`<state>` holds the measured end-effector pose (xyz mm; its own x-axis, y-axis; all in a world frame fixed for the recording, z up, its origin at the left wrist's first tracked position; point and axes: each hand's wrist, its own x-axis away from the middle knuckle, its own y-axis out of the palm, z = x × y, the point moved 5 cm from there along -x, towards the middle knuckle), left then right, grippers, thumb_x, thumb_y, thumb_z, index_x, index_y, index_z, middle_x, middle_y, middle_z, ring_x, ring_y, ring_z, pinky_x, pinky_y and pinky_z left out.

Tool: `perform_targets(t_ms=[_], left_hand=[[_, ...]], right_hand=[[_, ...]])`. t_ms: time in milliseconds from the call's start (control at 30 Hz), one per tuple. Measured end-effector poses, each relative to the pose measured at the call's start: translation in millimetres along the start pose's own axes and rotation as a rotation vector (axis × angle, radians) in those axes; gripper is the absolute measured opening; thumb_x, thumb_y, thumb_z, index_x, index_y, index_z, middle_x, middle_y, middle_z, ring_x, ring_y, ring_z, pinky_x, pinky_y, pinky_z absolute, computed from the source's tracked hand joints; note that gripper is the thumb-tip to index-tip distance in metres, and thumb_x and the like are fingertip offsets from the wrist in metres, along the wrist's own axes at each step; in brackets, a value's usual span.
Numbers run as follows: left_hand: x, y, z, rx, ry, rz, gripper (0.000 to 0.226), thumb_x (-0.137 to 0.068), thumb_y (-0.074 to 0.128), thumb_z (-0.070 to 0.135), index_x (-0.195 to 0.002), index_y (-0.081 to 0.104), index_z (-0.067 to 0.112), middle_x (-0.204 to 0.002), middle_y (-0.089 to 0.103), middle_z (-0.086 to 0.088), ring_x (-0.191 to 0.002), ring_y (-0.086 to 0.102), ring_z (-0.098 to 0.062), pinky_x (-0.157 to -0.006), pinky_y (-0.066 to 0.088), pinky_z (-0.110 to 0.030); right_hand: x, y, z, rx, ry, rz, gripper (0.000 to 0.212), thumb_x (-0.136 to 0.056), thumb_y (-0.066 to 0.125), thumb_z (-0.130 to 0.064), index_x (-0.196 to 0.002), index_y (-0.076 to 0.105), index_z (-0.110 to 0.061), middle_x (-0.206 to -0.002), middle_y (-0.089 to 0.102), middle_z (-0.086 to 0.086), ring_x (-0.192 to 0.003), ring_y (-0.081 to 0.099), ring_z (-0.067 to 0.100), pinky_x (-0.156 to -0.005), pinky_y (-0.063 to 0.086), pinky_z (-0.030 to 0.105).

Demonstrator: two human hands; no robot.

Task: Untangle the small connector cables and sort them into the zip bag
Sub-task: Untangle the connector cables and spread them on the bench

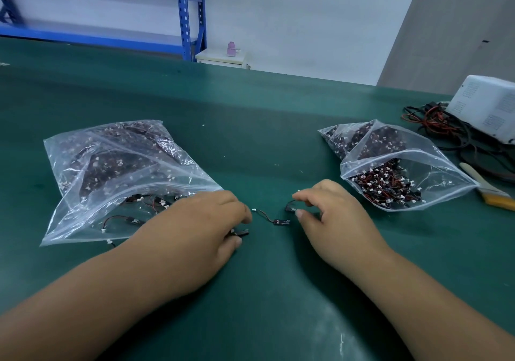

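Two clear zip bags lie on the green table. The left zip bag (117, 176) holds dark bundles and a few loose cables near its mouth. The right zip bag (401, 171) lies open with a tangled pile of red-black connector cables (387, 185). Between my hands a small connector cable (274, 219) with a black module lies on the mat. My left hand (203, 226) pinches a black connector (241, 233) at the left bag's mouth. My right hand (326, 215) pinches another small black connector cable (291, 207) between thumb and fingers.
A white device (485, 107) with a heap of black and red wires (440, 126) sits at the far right. A brush (485, 186) lies beside the right bag. Blue shelving (184, 12) stands beyond the table's far edge.
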<state>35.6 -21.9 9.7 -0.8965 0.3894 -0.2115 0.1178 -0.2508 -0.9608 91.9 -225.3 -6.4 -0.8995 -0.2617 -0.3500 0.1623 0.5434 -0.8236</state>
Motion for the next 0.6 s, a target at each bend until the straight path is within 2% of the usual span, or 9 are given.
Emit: perform_targets(t_ms=[100, 167, 300, 433, 533, 600], left_hand=[[4.8, -0.9, -6.9, -0.08, -0.043, -0.035, 0.04, -0.088, 0.047, 0.06, -0.124, 0.048, 0.042, -0.116, 0.044, 0.025, -0.116, 0.043, -0.001, -0.103, 0.039, -0.028], [5.5, 2.6, -11.7, -0.108, -0.074, -0.076, 0.04, -0.087, 0.045, 0.063, -0.121, 0.048, 0.043, -0.11, 0.043, 0.024, -0.113, 0.043, -0.003, -0.1, 0.041, -0.03], [1.6, 7.0, -15.2, -0.087, -0.086, -0.057, 0.022, -0.093, 0.046, 0.05, -0.113, 0.052, 0.041, -0.104, 0.045, 0.021, -0.107, 0.045, -0.004, -0.095, 0.043, -0.028], [-3.7, 10.0, -16.5, -0.047, -0.101, -0.01, 0.008, -0.095, 0.047, 0.039, -0.101, 0.053, 0.038, -0.095, 0.045, 0.018, -0.098, 0.047, -0.004, -0.088, 0.041, -0.023], [-7.1, 12.2, -15.1, -0.043, -0.096, 0.002, 0.007, -0.096, 0.046, 0.036, -0.098, 0.053, 0.036, -0.092, 0.045, 0.017, -0.095, 0.046, -0.006, -0.085, 0.038, -0.022], [-8.5, 12.9, -13.7, -0.048, -0.087, 0.014, 0.008, -0.096, 0.044, 0.034, -0.096, 0.052, 0.035, -0.092, 0.045, 0.016, -0.095, 0.047, -0.008, -0.086, 0.039, -0.024]], right_hand=[[2.5, 2.2, -10.7, 0.03, -0.082, -0.047, 0.017, -0.086, 0.071, -0.031, -0.103, 0.072, -0.029, -0.092, 0.055, -0.01, -0.093, 0.057, 0.016, -0.085, 0.049, 0.037], [1.7, 9.0, -15.9, 0.075, -0.096, -0.105, 0.013, -0.087, 0.068, -0.038, -0.097, 0.071, -0.03, -0.09, 0.055, -0.009, -0.092, 0.056, 0.015, -0.083, 0.049, 0.036], [-8.0, 15.3, -15.1, 0.139, -0.008, -0.094, 0.013, -0.093, 0.061, -0.035, -0.085, 0.065, -0.026, -0.085, 0.053, -0.008, -0.086, 0.056, 0.019, -0.077, 0.049, 0.036], [-16.3, 16.5, -8.1, 0.127, 0.107, -0.043, 0.015, -0.094, 0.061, -0.035, -0.087, 0.067, -0.023, -0.086, 0.059, -0.006, -0.085, 0.058, 0.019, -0.075, 0.049, 0.033], [-14.7, 5.6, -4.7, -0.001, 0.117, 0.06, 0.009, -0.09, 0.063, -0.021, -0.087, 0.071, -0.022, -0.084, 0.066, -0.007, -0.083, 0.06, 0.015, -0.075, 0.049, 0.032], [-12.3, -7.1, 1.2, -0.008, 0.109, 0.13, 0.018, -0.087, 0.06, -0.009, -0.091, 0.073, -0.021, -0.09, 0.066, -0.004, -0.087, 0.06, 0.016, -0.081, 0.05, 0.034]])
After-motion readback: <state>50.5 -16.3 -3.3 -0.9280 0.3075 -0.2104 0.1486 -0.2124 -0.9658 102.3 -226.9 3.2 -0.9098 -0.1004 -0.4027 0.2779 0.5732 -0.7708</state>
